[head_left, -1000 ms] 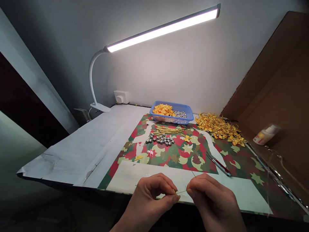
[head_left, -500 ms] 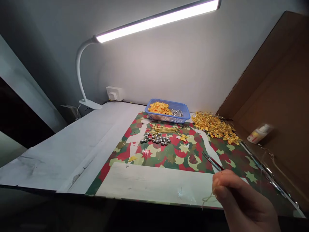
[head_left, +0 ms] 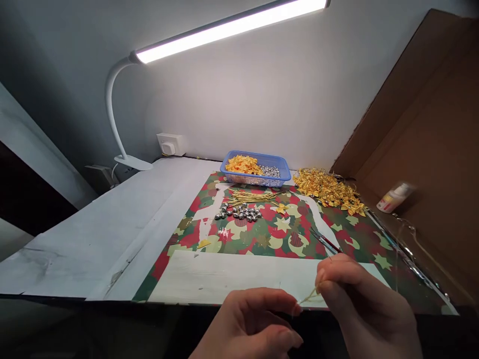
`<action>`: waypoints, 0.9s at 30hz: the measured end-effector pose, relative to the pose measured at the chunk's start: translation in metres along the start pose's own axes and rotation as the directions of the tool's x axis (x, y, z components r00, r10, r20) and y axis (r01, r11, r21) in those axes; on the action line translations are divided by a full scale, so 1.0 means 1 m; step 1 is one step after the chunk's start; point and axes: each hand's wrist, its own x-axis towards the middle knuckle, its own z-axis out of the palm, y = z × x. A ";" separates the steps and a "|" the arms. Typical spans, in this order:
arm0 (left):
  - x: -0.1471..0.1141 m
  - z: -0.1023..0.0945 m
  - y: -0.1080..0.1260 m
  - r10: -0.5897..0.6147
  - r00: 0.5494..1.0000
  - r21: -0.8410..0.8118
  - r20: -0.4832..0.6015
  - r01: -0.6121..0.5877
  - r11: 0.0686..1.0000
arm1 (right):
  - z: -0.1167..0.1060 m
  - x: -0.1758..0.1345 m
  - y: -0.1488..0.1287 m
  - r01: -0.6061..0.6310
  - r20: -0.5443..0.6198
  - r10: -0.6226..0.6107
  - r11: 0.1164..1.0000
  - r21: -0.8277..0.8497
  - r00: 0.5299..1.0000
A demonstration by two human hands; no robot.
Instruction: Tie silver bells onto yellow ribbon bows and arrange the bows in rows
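light: bar lamp [head_left: 228, 27] above — bright on wall and surface [head_left: 112, 234] | shadow: dim left edge, dark below | glare: sheen on patterned sheet [head_left: 262, 239] | blur: bottle [head_left: 392, 198] smeared — edges stretched

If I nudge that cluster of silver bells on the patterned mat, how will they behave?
The silver bells look rounded and shiny, so they would likely roll and scatter. They lie loose, not joined, so one push probably moves only a few. The glossy patterned mat likely offers little grip.

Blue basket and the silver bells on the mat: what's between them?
In the head view, a bundle of gold cords lies on the mat between the blue basket and the silver bells. Nothing else sits there.
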 end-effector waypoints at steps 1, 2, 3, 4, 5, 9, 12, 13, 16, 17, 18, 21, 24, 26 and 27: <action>0.004 0.000 -0.003 -0.011 1.000 -0.023 0.016 0.011 1.000 | 0.000 0.000 0.000 0.002 0.003 -0.002 1.000 0.004 1.000; 0.008 0.000 -0.005 -0.007 1.000 -0.045 0.022 0.008 0.999 | 0.001 0.000 0.000 0.006 0.002 -0.006 1.000 0.006 1.000; 0.010 -0.001 -0.008 0.005 1.000 -0.061 0.021 -0.004 0.998 | 0.001 0.000 0.000 0.010 0.000 -0.010 1.000 0.005 1.000; 0.012 -0.002 -0.010 0.020 1.000 -0.069 0.021 -0.018 0.997 | 0.002 0.001 -0.001 0.012 -0.003 -0.012 1.000 0.003 1.000; 0.013 -0.004 -0.011 0.034 0.999 -0.066 0.019 -0.033 0.997 | 0.002 0.001 -0.001 0.012 -0.005 -0.012 1.000 -0.001 1.000; 0.011 -0.011 -0.009 0.078 0.996 -0.016 -0.033 -0.078 0.997 | -0.001 0.003 -0.001 0.012 -0.011 -0.013 0.998 -0.064 1.000; 0.006 -0.015 -0.003 0.105 0.993 -0.152 -0.053 -0.112 0.982 | -0.005 0.000 0.007 0.039 -0.022 -0.043 0.986 -0.165 0.999; 0.004 -0.015 -0.001 0.108 0.992 -0.248 -0.058 -0.119 0.961 | -0.005 -0.002 0.011 0.041 -0.008 -0.043 0.979 -0.199 0.999; 0.000 -0.014 0.002 0.082 0.994 -0.507 -0.072 -0.107 0.855 | -0.002 -0.014 0.028 0.034 0.102 -0.008 0.965 -0.259 0.995; -0.001 -0.013 0.003 0.072 0.995 -0.551 -0.069 -0.099 0.829 | 0.001 -0.019 0.035 0.037 0.139 0.000 0.964 -0.265 0.990; -0.001 -0.012 0.003 0.071 0.996 -0.577 -0.061 -0.093 0.811 | 0.004 -0.024 0.040 0.046 0.162 -0.002 0.962 -0.268 0.987; 0.000 -0.012 0.002 0.113 0.994 -0.608 -0.005 -0.092 0.788 | 0.012 -0.035 0.052 0.074 0.174 -0.026 0.959 -0.274 0.984; 0.001 -0.019 0.002 0.172 0.985 -0.483 -0.031 -0.165 0.860 | 0.014 -0.037 0.056 0.092 0.189 -0.043 0.961 -0.260 0.981; 0.002 -0.025 0.002 0.258 0.957 -0.189 -0.132 -0.280 0.941 | 0.014 -0.035 0.054 0.125 0.202 -0.075 0.961 -0.246 0.977; 0.002 -0.027 0.002 0.321 0.936 -0.001 -0.147 -0.324 0.946 | 0.014 -0.034 0.053 0.149 0.202 -0.101 0.960 -0.238 0.974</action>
